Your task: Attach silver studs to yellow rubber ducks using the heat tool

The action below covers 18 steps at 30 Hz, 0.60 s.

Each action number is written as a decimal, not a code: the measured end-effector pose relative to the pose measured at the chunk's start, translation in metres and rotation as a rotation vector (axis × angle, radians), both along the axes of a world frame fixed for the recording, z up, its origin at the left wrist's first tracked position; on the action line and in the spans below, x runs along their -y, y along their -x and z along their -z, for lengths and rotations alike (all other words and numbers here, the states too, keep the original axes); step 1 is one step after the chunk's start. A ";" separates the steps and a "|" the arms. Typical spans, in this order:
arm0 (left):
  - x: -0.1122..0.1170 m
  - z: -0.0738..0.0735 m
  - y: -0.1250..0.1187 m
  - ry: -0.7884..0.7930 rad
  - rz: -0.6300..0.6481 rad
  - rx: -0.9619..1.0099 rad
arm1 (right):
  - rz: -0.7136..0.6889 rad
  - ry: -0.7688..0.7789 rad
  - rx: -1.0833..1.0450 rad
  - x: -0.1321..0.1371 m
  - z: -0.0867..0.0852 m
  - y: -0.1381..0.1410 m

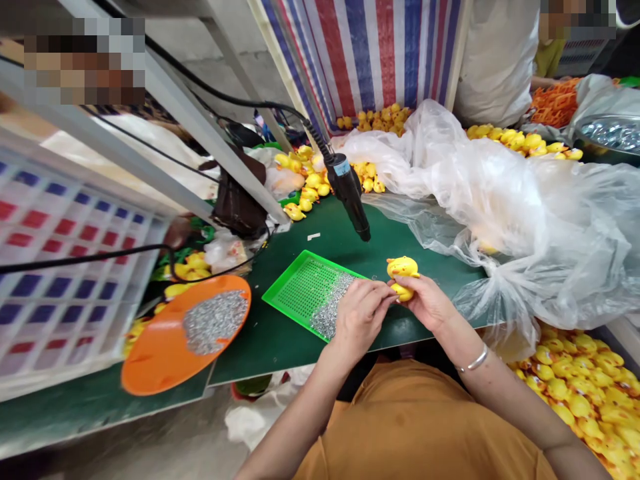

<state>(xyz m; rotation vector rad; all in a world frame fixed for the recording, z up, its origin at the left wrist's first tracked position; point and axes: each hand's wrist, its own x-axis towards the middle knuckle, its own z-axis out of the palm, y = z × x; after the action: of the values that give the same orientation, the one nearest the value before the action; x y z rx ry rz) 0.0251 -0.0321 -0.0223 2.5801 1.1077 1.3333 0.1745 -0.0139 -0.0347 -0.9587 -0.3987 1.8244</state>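
Note:
My right hand [427, 303], with a silver bangle on its wrist, is closed around a yellow toy duck [403, 268]. Close against the duck's near side, my left hand [363, 308] has its fingertips pinched together; anything between them is too small or hidden to name. Under and beside my left hand lies a green perforated tray [295, 283], with small silver screw-like pieces [327, 313] heaped at its right end. Above the duck hangs a black electric screwdriver [351, 197], its tip pointing down and touched by neither hand.
An orange dish [150, 363] of similar metal pieces stands left on the green table [280, 340]. Yellow ducks [310, 180] are piled at the back, and more fill a bin [580, 380] at lower right. Clear plastic sheeting [500, 200] covers the right side. A metal post [215, 120] slants at left.

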 end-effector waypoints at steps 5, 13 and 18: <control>-0.003 0.004 0.000 -0.046 -0.023 -0.026 | 0.005 -0.051 0.023 0.002 0.001 0.001; -0.003 0.011 0.002 0.038 -0.034 0.035 | 0.002 -0.049 0.005 0.003 0.002 0.004; -0.029 0.013 0.011 0.370 -0.244 0.400 | -0.022 -0.002 -0.002 0.003 0.005 -0.002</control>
<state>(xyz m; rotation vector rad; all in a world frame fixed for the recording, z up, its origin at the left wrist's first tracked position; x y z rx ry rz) 0.0145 -0.0030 -0.0353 1.8673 1.4511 1.4381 0.1763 -0.0166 -0.0395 -0.9543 -0.4111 1.8447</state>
